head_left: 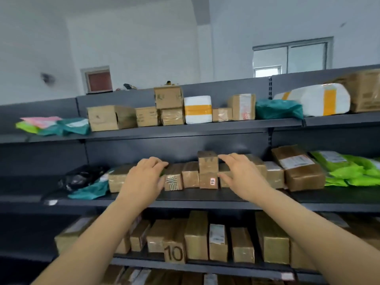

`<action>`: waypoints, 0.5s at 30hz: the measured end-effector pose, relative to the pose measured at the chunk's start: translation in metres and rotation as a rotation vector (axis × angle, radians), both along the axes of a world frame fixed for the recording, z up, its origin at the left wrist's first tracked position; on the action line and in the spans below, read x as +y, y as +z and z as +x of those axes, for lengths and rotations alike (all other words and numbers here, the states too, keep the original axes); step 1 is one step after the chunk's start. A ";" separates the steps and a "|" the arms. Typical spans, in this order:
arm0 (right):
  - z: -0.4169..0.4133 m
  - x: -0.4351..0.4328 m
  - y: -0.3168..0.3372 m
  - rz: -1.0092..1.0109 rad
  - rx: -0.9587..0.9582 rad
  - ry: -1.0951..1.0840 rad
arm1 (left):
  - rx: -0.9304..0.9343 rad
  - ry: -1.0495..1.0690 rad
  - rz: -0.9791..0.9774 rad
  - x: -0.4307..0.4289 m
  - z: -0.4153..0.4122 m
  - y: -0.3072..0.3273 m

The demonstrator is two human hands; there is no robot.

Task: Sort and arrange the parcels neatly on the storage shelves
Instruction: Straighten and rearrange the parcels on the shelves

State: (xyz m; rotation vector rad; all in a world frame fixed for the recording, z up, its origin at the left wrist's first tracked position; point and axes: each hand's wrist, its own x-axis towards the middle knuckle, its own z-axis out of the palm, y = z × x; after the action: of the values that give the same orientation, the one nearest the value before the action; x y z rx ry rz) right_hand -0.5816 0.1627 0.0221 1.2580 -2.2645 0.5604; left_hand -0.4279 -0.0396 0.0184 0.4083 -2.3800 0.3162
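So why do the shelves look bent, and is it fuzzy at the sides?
Head view: the wide lens bows the shelf rails, so they curve and tilt. Head view: the left edge is smeared, the black bag soft, while the box marked 10 reads fairly sharp. Head view: light is soft and even, with glare on the taped boxes and a bright window.

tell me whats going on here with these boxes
A person is tidying the middle shelf. Both hands reach the row of small cardboard boxes. The left hand rests on the boxes at the row's left end. The right hand touches the stacked top box from the right. Nothing is lifted off the shelf.
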 end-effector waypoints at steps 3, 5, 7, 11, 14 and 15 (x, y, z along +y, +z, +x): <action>-0.003 -0.047 0.013 -0.031 0.003 0.065 | 0.041 0.022 0.010 -0.037 0.001 0.005; -0.007 -0.078 0.020 -0.033 0.016 0.113 | 0.064 0.041 -0.001 -0.062 -0.004 0.007; -0.015 -0.110 0.026 -0.037 0.034 0.169 | 0.084 0.063 -0.035 -0.087 -0.011 0.010; -0.032 -0.167 0.041 -0.107 0.064 0.296 | 0.119 0.113 -0.079 -0.133 -0.029 0.022; -0.040 -0.209 0.056 -0.156 0.101 0.397 | 0.141 0.145 -0.106 -0.164 -0.040 0.036; -0.040 -0.223 0.060 -0.162 0.112 0.431 | 0.152 0.154 -0.117 -0.173 -0.043 0.041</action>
State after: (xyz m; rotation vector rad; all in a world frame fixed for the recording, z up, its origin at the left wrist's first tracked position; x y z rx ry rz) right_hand -0.6214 -0.0601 0.0824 1.6561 -1.8202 0.7859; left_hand -0.4707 -0.2129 0.0591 0.5426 -2.1748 0.4759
